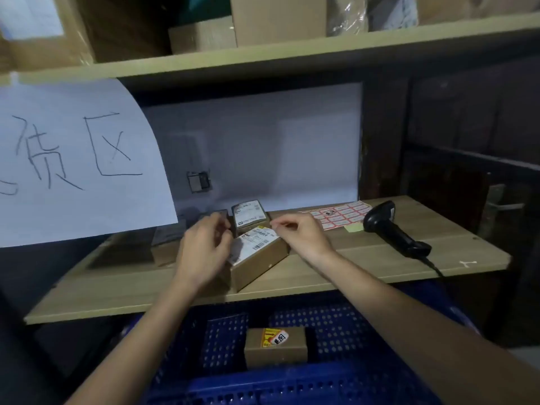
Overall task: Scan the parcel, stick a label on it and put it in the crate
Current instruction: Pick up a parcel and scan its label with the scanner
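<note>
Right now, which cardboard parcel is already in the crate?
The small parcel with the yellow-and-red sticker, lying in the blue crate below the shelf; the others sit on the shelf.

parcel (257, 258) on shelf (365, 258), scanner (391, 226) right, crate (336, 325) below

A handwritten paper sign (73, 159) hangs left; cardboard boxes (277, 19), perhaps stock, fill the upper shelf (292, 58).

Single head-worn wide-angle view, aimed forward and down; wooden shelf (380, 258) seen close at mid-frame, blue crate (336, 325) below, upper shelf (292, 58) caught above.
</note>
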The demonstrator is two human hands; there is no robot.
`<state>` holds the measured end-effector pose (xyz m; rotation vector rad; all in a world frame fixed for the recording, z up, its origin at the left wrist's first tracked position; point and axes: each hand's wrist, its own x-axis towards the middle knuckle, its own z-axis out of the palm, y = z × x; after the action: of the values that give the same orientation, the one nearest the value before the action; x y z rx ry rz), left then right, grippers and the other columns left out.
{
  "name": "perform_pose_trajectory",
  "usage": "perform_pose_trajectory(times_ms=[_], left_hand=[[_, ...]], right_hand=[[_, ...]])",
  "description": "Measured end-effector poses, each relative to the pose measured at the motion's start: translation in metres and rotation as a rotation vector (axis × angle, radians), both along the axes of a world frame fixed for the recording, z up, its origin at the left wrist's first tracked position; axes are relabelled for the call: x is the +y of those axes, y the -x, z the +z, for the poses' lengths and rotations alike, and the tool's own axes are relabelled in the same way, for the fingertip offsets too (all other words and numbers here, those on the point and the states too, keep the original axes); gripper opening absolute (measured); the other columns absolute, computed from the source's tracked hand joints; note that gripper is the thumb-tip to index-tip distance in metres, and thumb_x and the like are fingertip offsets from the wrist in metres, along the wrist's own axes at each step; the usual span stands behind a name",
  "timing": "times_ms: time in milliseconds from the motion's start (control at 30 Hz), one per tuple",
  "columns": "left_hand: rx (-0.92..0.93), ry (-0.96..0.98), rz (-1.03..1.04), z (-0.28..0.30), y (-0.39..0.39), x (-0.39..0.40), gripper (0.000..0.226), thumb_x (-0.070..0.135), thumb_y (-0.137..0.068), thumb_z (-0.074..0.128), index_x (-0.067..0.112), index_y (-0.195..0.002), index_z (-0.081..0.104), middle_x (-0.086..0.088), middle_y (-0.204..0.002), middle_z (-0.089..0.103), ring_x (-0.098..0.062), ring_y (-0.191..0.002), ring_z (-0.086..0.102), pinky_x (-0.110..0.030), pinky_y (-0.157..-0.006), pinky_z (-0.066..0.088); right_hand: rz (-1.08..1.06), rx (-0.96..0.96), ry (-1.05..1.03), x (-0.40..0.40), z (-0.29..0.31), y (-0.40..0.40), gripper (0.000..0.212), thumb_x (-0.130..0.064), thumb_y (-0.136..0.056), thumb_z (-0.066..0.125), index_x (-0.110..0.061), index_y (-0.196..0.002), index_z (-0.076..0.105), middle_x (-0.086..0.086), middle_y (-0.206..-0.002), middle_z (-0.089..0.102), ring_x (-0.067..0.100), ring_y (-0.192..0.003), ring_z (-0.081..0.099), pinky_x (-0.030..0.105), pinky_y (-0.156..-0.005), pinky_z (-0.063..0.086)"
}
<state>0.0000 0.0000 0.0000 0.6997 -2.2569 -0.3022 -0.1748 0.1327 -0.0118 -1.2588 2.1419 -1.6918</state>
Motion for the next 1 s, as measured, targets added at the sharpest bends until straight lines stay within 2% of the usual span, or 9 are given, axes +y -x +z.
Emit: perform_pose_trajectory(times_ms=[167, 333, 400, 500, 600, 667, 733, 867, 1000], left_hand=[[-0.044, -0.053, 0.052, -0.015, -0.015, 0.01, 0.043, 0.057, -0.086, 0.052, 0.02, -0.103, 0.067, -0.007, -0.105, 0.073, -0.035, -0.102, 0.067, -0.044, -0.088, 0.053], [-0.105, -0.2, 0.081, -0.024, -0.03, 0.023, 0.075, 0.081, -0.073, 0.052, 0.028, -0.125, 0.061, -0.003, -0.131, 0.061, -0.029, -0.125, 0.058, -0.049, -0.105, 0.051], [-0.097, -0.239, 0.072, -0.027, -0.034, 0.03, 0.08, 0.08, -0.073, 0.058, 0.028, -0.134, 0.057, -0.002, -0.14, 0.056, -0.027, -0.132, 0.055, -0.051, -0.11, 0.05], [0.062, -0.244, 0.057, -0.038, -0.041, 0.045, 0.065, 0.061, -0.081, 0.073, 0.024, -0.133, 0.059, -0.001, -0.141, 0.054, -0.022, -0.133, 0.053, -0.041, -0.111, 0.049], [0.183, -0.212, 0.055, -0.051, -0.043, 0.057, 0.062, 0.047, -0.082, 0.081, 0.024, -0.136, 0.061, -0.002, -0.148, 0.051, -0.016, -0.135, 0.051, -0.044, -0.116, 0.049], [0.148, -0.19, 0.007, -0.058, -0.04, 0.056, 0.069, 0.048, -0.081, 0.083, 0.031, -0.143, 0.059, -0.001, -0.163, 0.041, -0.013, -0.144, 0.041, -0.045, -0.121, 0.043], [0.052, -0.099, -0.034, -0.067, -0.036, 0.048, 0.072, 0.056, -0.081, 0.078, 0.036, -0.147, 0.055, 0.0, -0.17, 0.035, -0.022, -0.155, 0.035, -0.052, -0.125, 0.039], [-0.056, 0.055, -0.062, -0.081, -0.034, 0.036, 0.075, 0.07, -0.083, 0.067, 0.033, -0.146, 0.051, -0.002, -0.166, 0.043, -0.03, -0.164, 0.025, -0.056, -0.126, 0.035], [-0.06, 0.254, -0.048, -0.087, -0.041, 0.04, 0.074, 0.044, -0.075, 0.089, 0.027, -0.14, 0.056, -0.012, -0.152, 0.051, -0.038, -0.151, 0.042, -0.059, -0.112, 0.052]], right_hand=[[0.006, 0.092, -0.07, -0.003, -0.015, -0.001, 0.031, -0.029, -0.092, 0.072, -0.024, -0.122, 0.076, 0.0, -0.115, 0.071, 0.014, -0.098, 0.063, 0.014, -0.071, 0.043], [0.022, 0.046, -0.12, -0.004, -0.02, 0.001, 0.04, -0.036, -0.09, 0.072, -0.03, -0.13, 0.069, 0.001, -0.131, 0.071, 0.018, -0.116, 0.066, 0.036, -0.097, 0.056], [0.032, 0.039, -0.125, -0.002, -0.021, 0.001, 0.045, -0.041, -0.088, 0.07, -0.032, -0.131, 0.067, 0.0, -0.131, 0.072, 0.017, -0.115, 0.067, 0.041, -0.102, 0.055], [0.029, 0.037, -0.107, 0.005, -0.023, 0.003, 0.054, -0.053, -0.081, 0.063, -0.036, -0.132, 0.065, -0.001, -0.125, 0.073, 0.016, -0.112, 0.069, 0.045, -0.1, 0.057], [0.016, 0.126, -0.131, 0.016, -0.021, -0.005, 0.046, -0.042, -0.09, 0.063, -0.033, -0.135, 0.065, 0.0, -0.129, 0.07, 0.018, -0.117, 0.064, 0.044, -0.104, 0.054], [0.018, 0.224, -0.138, 0.023, -0.02, -0.011, 0.042, -0.033, -0.096, 0.063, -0.028, -0.137, 0.065, -0.001, -0.136, 0.065, 0.018, -0.126, 0.058, 0.042, -0.109, 0.048], [0.023, 0.259, -0.133, 0.028, -0.02, -0.019, 0.041, -0.03, -0.097, 0.062, -0.025, -0.138, 0.064, -0.004, -0.142, 0.061, 0.015, -0.132, 0.052, 0.04, -0.113, 0.045], [-0.017, 0.294, -0.131, 0.051, -0.023, -0.023, 0.036, -0.024, -0.097, 0.062, -0.023, -0.134, 0.067, -0.01, -0.141, 0.059, 0.009, -0.132, 0.049, 0.016, -0.103, 0.035], [-0.159, 0.359, -0.091, 0.091, -0.03, -0.013, 0.028, -0.02, -0.096, 0.064, -0.022, -0.123, 0.071, -0.012, -0.127, 0.066, 0.009, -0.122, 0.054, 0.036, -0.106, 0.044]])
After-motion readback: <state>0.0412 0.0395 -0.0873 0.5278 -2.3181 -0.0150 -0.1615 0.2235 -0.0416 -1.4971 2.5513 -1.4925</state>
